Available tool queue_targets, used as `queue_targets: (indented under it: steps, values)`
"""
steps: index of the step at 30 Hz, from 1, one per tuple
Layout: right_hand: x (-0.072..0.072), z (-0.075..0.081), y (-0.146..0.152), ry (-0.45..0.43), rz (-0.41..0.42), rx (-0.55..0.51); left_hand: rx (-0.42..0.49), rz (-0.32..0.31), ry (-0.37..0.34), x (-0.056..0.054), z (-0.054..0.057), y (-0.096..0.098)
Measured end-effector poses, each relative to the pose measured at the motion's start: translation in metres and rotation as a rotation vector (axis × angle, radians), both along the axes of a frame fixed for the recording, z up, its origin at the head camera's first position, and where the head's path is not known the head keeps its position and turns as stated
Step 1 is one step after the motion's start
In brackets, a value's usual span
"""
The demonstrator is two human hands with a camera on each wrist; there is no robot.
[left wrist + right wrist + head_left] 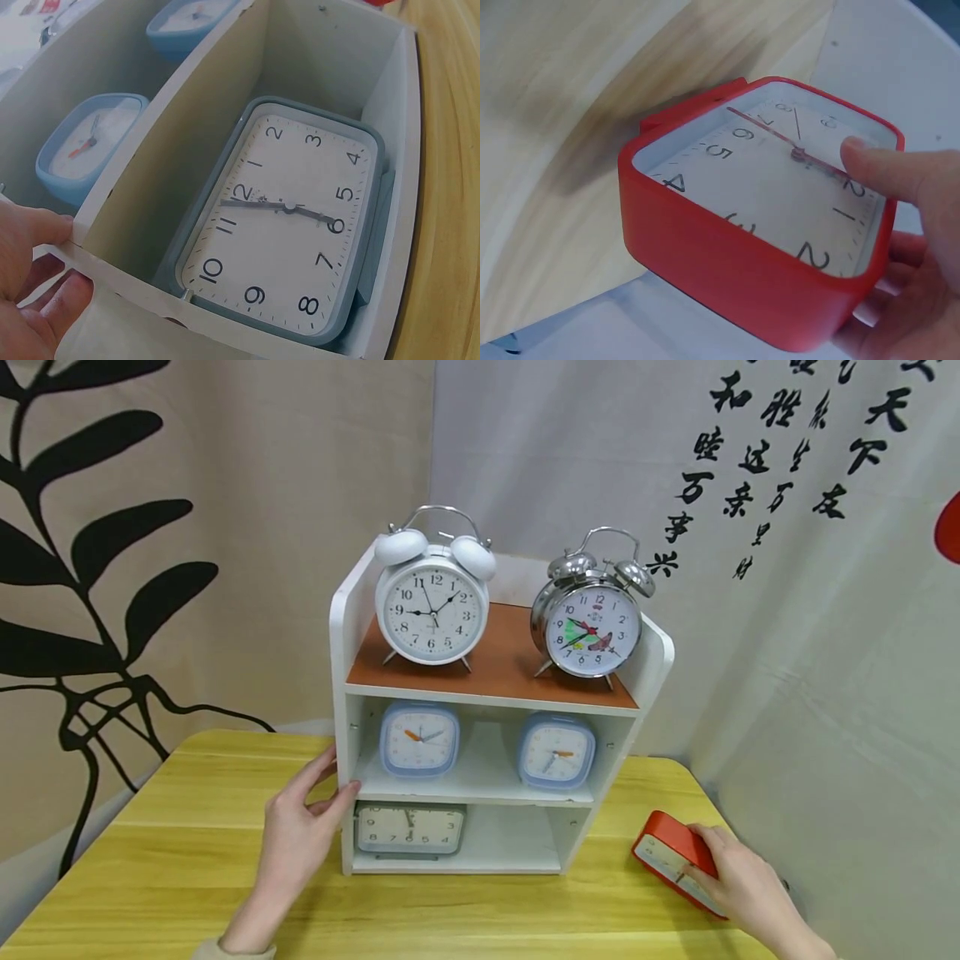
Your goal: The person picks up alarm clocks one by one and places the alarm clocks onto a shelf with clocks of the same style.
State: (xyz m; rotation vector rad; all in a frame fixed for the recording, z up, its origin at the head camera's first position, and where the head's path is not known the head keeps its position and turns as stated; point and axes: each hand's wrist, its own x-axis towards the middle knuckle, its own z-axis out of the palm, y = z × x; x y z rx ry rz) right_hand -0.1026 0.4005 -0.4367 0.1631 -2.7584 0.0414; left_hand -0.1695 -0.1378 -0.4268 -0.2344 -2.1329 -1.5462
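Note:
My left hand [296, 831] touches the left side of a small white shelf unit [457, 797], thumb at its front edge and fingers against the outer side. A rectangular grey-framed clock [277, 232] sits in the bottom compartment beside that hand. On the right, my right hand [742, 889] grips a red rectangular clock [705, 255] by one end, with the thumb over its face. The red clock is tilted at the right part of the table; whether it touches the tabletop, I cannot tell.
Two blue clocks, left [420, 739] and right [557, 750], stand on the middle shelf. A white twin-bell alarm clock [432, 610] and a silver one [594, 631] stand on the brown top board. The yellow wood table [187, 860] ends near hanging cloth [810, 635].

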Motion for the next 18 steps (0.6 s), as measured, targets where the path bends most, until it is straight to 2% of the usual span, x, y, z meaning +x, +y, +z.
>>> queue_targets:
  steps: [5,13,18]
  values:
    - [0.007,0.010,-0.016,0.040,0.060,0.051,-0.002,-0.002,-0.008,0.000,-0.001,-0.001]
    - [0.019,0.021,-0.042,0.129,0.233,0.108,0.000,-0.004,-0.009,0.000,0.000,-0.001]
    - [0.024,0.025,-0.056,0.075,0.230,0.107,0.006,0.007,-0.026,0.000,0.001,-0.001]
